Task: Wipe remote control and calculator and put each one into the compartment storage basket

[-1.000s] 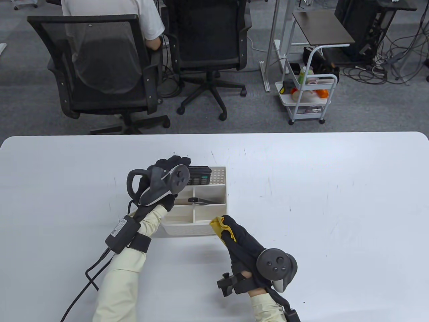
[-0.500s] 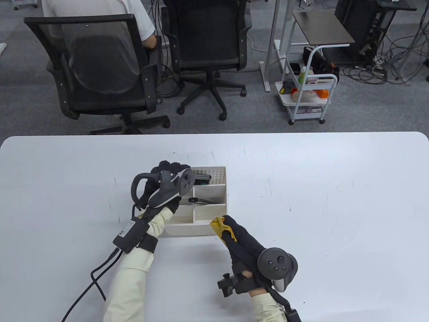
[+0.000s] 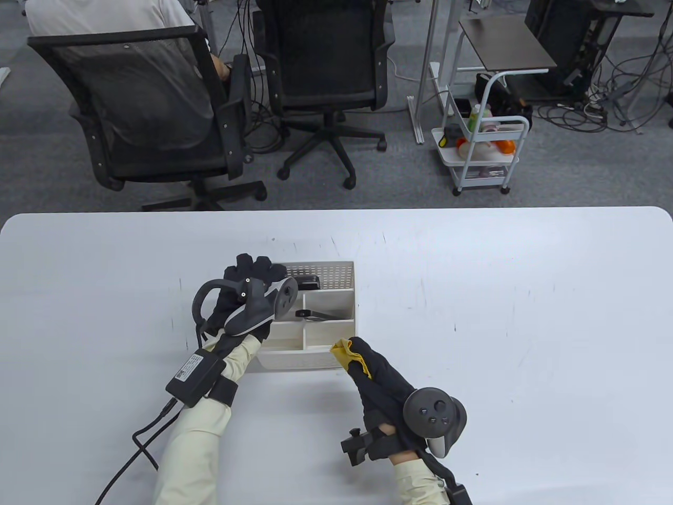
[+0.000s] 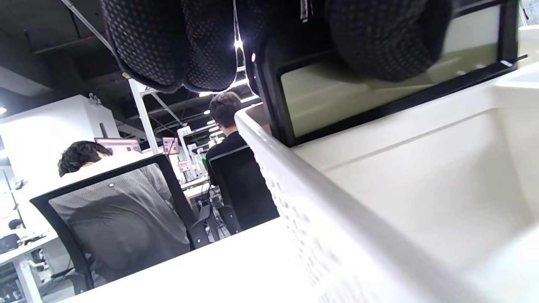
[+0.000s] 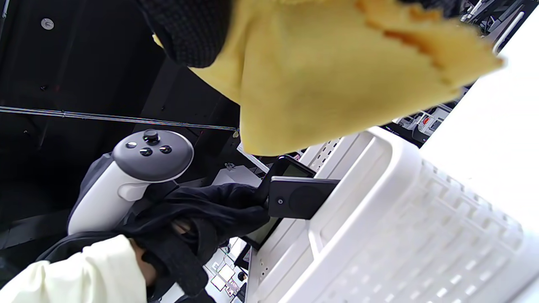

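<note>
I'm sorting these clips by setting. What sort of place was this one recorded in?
Most likely an open-plan office or lab. Black mesh office chairs stand on grey carpet beyond the white table, cables lie tangled on the floor, and people sit at desks with monitors in the left wrist view.

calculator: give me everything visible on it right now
The calculator is a dark slab with a black frame and a pale greenish display. It stands on edge in the far compartment of the white basket, top poking above the rim. The left hand grips its upper end. Its keys are hidden.
</note>
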{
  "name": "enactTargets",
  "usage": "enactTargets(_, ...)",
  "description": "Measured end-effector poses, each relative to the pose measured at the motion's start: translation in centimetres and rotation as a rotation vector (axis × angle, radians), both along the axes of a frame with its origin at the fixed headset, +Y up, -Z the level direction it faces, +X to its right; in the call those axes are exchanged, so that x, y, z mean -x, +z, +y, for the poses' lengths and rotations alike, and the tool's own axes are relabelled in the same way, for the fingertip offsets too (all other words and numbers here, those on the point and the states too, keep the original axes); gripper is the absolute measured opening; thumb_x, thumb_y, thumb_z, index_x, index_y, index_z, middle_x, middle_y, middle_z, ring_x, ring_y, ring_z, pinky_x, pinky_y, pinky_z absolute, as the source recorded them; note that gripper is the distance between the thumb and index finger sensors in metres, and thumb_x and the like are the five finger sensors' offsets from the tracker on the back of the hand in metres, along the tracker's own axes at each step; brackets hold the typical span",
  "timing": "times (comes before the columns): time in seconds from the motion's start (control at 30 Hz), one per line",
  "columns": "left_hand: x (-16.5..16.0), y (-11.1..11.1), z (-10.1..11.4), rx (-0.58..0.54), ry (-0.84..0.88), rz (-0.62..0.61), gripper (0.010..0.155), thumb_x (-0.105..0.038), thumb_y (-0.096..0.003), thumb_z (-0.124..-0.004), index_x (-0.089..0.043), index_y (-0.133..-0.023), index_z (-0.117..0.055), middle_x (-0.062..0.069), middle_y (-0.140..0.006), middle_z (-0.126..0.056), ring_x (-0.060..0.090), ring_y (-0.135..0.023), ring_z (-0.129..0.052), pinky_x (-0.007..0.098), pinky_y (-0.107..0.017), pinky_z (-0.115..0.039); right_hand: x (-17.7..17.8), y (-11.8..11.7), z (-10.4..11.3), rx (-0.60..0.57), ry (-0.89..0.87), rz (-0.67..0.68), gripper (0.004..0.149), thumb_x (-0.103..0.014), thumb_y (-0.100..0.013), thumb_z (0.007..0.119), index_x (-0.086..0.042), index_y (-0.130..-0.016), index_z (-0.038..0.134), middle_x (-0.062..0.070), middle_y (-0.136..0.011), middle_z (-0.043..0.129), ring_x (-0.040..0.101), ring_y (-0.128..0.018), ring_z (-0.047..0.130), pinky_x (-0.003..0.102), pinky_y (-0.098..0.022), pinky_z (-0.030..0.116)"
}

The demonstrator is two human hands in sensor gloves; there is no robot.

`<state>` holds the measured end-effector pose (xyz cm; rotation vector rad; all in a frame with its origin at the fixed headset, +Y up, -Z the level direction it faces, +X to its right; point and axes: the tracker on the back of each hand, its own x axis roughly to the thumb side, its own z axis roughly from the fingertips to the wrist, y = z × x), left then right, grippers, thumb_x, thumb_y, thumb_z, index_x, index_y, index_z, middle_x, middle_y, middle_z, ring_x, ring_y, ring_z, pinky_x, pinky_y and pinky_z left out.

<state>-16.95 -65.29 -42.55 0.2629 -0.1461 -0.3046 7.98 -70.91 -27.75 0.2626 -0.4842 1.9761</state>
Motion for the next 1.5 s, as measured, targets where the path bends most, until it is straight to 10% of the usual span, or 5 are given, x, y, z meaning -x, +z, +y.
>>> enactTargets(0.47, 2.4, 10.4, 1.7, -0.008, 0.036, -0.105, 0.07, -0.063, -0.0493, -0.062, -0.039, -0.112, -0.043, 0.004, -0.123, -0.044, 0.047, -0.111, -0.05, 0.063, -0.074, -0.06, 1.2, 0.2, -0.4, 0.018, 0.014, 0.002, 0.047, -0.028, -0.057, 0.074, -0.006, -0.098, 0.078, 0.014, -0.083, 0.088, 0.034, -0.066, 0.094, 0.061, -0.055, 0.07)
enactTargets(0.77, 3.0, 17.0, -0.8, -0.033, 0.051, -0.136, 0.072, -0.065, -0.049, -0.06, -0.04, -0.113, -0.039, 0.004, -0.124, -0.037, 0.048, -0.112, -0.042, 0.065, -0.075, -0.055, 2.1, 0.7, -0.1, 0.047, 0.029, 0.075, 0.049, -0.025, -0.057, 0.073, -0.003, -0.1, 0.075, 0.017, -0.085, 0.085, 0.036, -0.069, 0.092, 0.063, -0.055, 0.068)
enactTargets(1.0, 5.2, 18.2, -3.8, 0.031, 0.179, -0.087, 0.074, -0.065, -0.0488, -0.061, -0.039, -0.113, -0.035, 0.004, -0.124, -0.035, 0.049, -0.112, -0.038, 0.067, -0.075, -0.053, 3.1, 0.6, 0.9, -0.042, 0.126, 0.046, 0.058, -0.019, -0.054, 0.077, 0.004, -0.105, 0.062, 0.015, -0.083, 0.087, 0.034, -0.069, 0.095, 0.064, -0.056, 0.068)
enactTargets(1.2, 6.5, 18.3, -4.7, 0.076, 0.213, -0.063, 0.075, -0.066, -0.0484, -0.06, -0.039, -0.113, -0.032, 0.005, -0.124, -0.031, 0.05, -0.112, -0.035, 0.069, -0.075, -0.05, 4.5, 0.5, 3.0, -0.15, 0.197, 0.016, 0.045, -0.022, -0.049, 0.086, -0.009, -0.092, 0.085, 0.008, -0.079, 0.1, 0.033, -0.072, 0.097, 0.066, -0.058, 0.066)
enactTargets(1.5, 7.2, 18.6, -4.9, 0.084, 0.231, -0.047, 0.075, -0.065, -0.0486, -0.061, -0.038, -0.113, -0.033, 0.005, -0.124, -0.032, 0.05, -0.112, -0.035, 0.069, -0.075, -0.05, 9.7, -2.9, 5.0, -0.15, 0.385, 0.013, 0.038, -0.026, -0.048, 0.088, -0.021, -0.086, 0.093, 0.008, -0.085, 0.089, 0.049, -0.096, 0.062, 0.076, -0.061, 0.045)
